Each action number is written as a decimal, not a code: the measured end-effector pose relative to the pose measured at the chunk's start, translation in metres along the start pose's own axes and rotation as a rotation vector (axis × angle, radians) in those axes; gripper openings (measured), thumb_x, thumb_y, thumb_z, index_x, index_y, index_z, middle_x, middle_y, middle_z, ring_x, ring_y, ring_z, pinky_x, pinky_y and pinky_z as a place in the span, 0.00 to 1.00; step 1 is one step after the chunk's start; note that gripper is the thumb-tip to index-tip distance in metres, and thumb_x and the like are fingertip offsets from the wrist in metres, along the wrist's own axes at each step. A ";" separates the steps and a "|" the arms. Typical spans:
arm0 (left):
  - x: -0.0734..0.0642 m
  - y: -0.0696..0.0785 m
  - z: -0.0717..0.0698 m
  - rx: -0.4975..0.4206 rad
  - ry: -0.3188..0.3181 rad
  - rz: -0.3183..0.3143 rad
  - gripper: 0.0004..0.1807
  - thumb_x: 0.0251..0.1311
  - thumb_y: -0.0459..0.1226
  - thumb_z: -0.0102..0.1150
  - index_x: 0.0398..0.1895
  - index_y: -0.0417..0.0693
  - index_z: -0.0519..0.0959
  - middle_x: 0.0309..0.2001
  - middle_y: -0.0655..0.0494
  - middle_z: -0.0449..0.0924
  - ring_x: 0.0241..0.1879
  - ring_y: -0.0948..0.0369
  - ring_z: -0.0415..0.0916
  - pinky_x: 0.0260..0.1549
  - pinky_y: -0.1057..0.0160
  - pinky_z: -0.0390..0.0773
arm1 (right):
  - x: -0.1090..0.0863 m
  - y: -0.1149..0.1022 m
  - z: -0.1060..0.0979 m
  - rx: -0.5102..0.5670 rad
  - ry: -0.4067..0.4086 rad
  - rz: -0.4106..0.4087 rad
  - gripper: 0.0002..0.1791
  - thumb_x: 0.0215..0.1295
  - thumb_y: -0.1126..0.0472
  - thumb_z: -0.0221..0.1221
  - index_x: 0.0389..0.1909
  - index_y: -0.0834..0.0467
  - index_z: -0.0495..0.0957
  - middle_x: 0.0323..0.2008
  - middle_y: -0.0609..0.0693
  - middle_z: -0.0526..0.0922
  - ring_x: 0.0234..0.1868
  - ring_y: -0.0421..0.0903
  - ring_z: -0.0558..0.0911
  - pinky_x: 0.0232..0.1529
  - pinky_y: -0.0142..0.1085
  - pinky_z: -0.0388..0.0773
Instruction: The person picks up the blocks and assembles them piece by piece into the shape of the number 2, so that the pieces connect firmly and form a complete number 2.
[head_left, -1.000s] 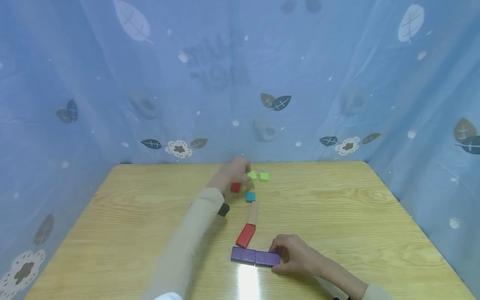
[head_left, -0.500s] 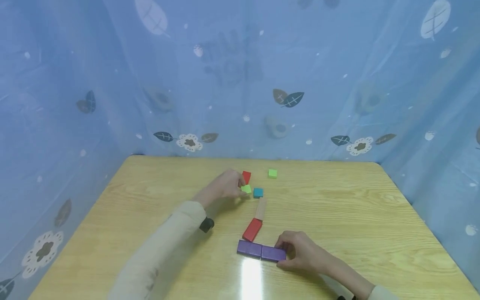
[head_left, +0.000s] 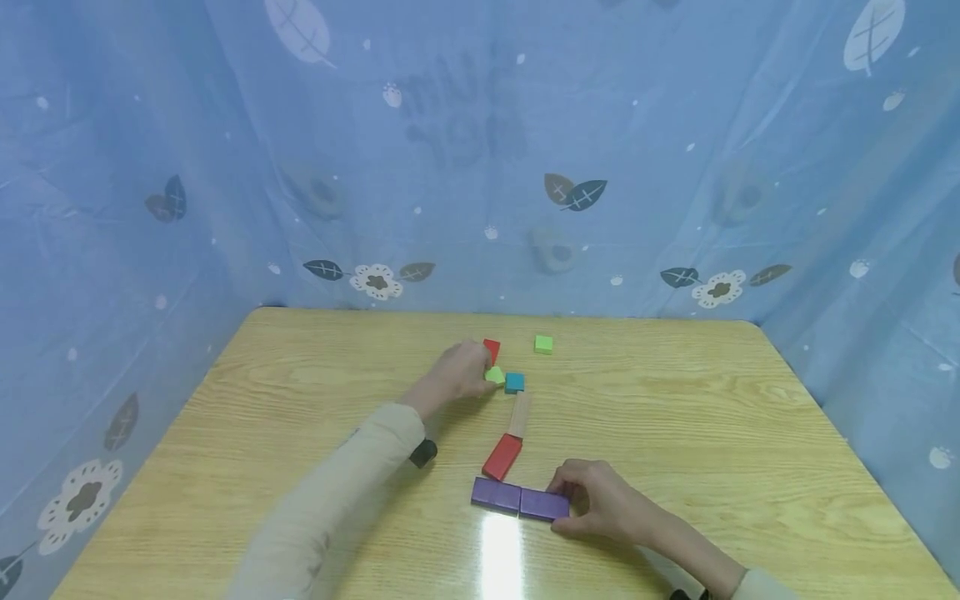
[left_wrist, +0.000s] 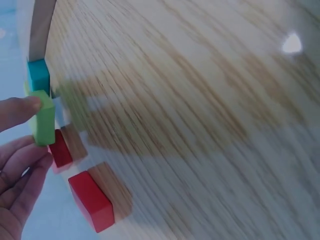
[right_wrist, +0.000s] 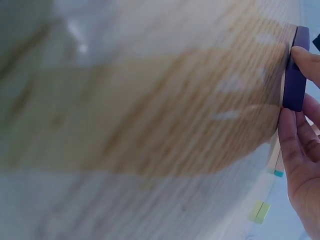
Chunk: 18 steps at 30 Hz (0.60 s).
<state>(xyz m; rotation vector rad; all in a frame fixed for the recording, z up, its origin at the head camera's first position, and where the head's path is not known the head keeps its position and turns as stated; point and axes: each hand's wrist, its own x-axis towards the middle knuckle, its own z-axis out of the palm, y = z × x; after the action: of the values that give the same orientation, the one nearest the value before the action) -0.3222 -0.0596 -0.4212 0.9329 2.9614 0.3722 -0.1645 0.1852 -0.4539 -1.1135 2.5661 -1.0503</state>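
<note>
In the head view my left hand [head_left: 461, 371] pinches a light green block [head_left: 495, 377] between thumb and fingers, just left of a small blue block [head_left: 514, 383]. The left wrist view has this green block [left_wrist: 45, 120] held right up against the blue block [left_wrist: 38, 75] by eye. My right hand [head_left: 600, 504] grips the right end of a purple block [head_left: 543, 504] lying on the table, thumb on the near side and fingers on the far side. A second purple block [head_left: 496, 495] lies end to end with it on the left.
From the purple blocks a red block [head_left: 502, 457] and a plain wooden block [head_left: 519, 414] lead up to the blue one. Behind the left hand is another red block [head_left: 491, 348], with a green block [head_left: 543, 344] farther right. A blue patterned curtain [head_left: 465, 167] surrounds the table [head_left: 675, 417].
My left hand has brought the green block from the back of the table toward me, then slightly right to the blue block. My right hand keeps its grip on the purple block.
</note>
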 end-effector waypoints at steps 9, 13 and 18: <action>0.004 0.001 0.002 0.031 -0.025 -0.008 0.28 0.51 0.39 0.69 0.07 0.51 0.59 0.13 0.62 0.46 0.16 0.66 0.46 0.15 0.70 0.51 | 0.000 -0.001 -0.002 0.016 -0.011 0.014 0.12 0.52 0.56 0.71 0.36 0.54 0.80 0.34 0.38 0.80 0.34 0.31 0.77 0.35 0.28 0.79; 0.005 0.002 0.001 0.032 -0.038 -0.023 0.28 0.52 0.39 0.69 0.07 0.51 0.60 0.12 0.62 0.48 0.16 0.66 0.47 0.16 0.70 0.52 | 0.000 0.000 -0.001 0.016 -0.009 0.011 0.13 0.52 0.56 0.71 0.36 0.54 0.80 0.34 0.38 0.79 0.34 0.31 0.77 0.35 0.28 0.78; 0.008 0.002 0.000 0.040 -0.026 -0.017 0.23 0.51 0.40 0.71 0.08 0.50 0.68 0.12 0.63 0.55 0.17 0.66 0.51 0.16 0.71 0.57 | -0.001 0.001 -0.001 0.015 -0.007 0.015 0.13 0.52 0.55 0.71 0.36 0.54 0.80 0.34 0.38 0.79 0.34 0.31 0.76 0.35 0.28 0.78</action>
<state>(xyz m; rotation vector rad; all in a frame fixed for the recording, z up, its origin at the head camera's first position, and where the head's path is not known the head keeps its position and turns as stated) -0.3270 -0.0535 -0.4198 0.9093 2.9620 0.2987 -0.1648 0.1865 -0.4538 -1.0908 2.5526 -1.0587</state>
